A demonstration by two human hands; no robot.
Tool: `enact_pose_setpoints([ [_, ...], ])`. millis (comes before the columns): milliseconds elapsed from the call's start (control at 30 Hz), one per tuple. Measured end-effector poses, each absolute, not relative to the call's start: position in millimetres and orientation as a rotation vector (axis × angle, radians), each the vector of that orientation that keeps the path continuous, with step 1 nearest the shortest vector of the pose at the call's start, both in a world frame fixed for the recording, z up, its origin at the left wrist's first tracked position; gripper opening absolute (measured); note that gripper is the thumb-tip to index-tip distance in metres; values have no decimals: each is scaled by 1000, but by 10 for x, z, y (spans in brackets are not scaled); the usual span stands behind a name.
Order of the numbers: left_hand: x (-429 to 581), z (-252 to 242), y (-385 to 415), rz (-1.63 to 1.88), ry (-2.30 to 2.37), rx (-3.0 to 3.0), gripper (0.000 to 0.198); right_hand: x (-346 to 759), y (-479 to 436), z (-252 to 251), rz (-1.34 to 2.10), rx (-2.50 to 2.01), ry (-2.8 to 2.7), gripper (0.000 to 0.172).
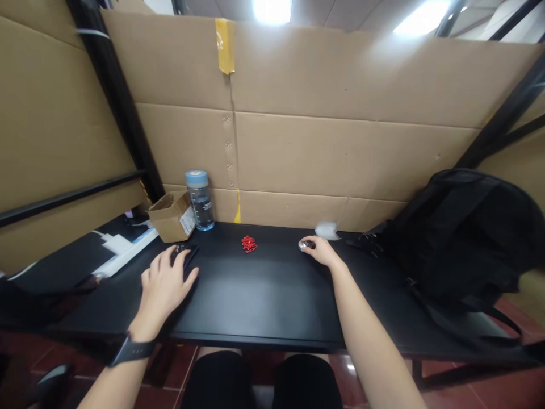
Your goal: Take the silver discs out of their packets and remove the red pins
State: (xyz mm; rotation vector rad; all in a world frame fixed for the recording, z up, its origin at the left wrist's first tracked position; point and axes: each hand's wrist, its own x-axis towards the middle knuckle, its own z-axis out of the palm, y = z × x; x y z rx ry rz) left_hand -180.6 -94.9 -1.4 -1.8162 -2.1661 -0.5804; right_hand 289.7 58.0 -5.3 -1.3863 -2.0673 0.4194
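Observation:
My left hand lies palm down at the left of the black table, thumb and fingers apart. Beside its fingertips is a dark flat object, partly covered by the hand; its kind is hard to make out. On the right, my right hand is closed around a small, round, shiny silver object, with the fingers hiding part of it. A little pile of small red pieces rests on the table between the two hands. A dark watch band circles my left wrist.
Behind the left hand stand an open cardboard box and a blue-lidded water bottle. A white power strip lies far left. Clear crumpled plastic sits behind my right hand. A black backpack fills the right side; cardboard walls rise behind.

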Motion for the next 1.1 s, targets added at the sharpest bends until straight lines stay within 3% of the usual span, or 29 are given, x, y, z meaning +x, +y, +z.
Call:
enact_pose_setpoints([
  [167, -2163, -223, -1295, -399, -2383, -1726, 69, 2899, 431, -123, 303, -1462, -1959, 50],
  [500, -2099, -248, -1478, -512, -2338, -1766, 56, 2956, -752, -256, 101, -1779, -2057, 42],
  [867, -1907, -257, -1607, -690, -2279, -1782, 48, 2767, -1666, -315, -81, -1965, -2098, 55],
  [1100, -1883, -387, -1691, -796, -2326, -1602, 60, 2551, -1881, -456, -330, -1891, -1940, 48],
])
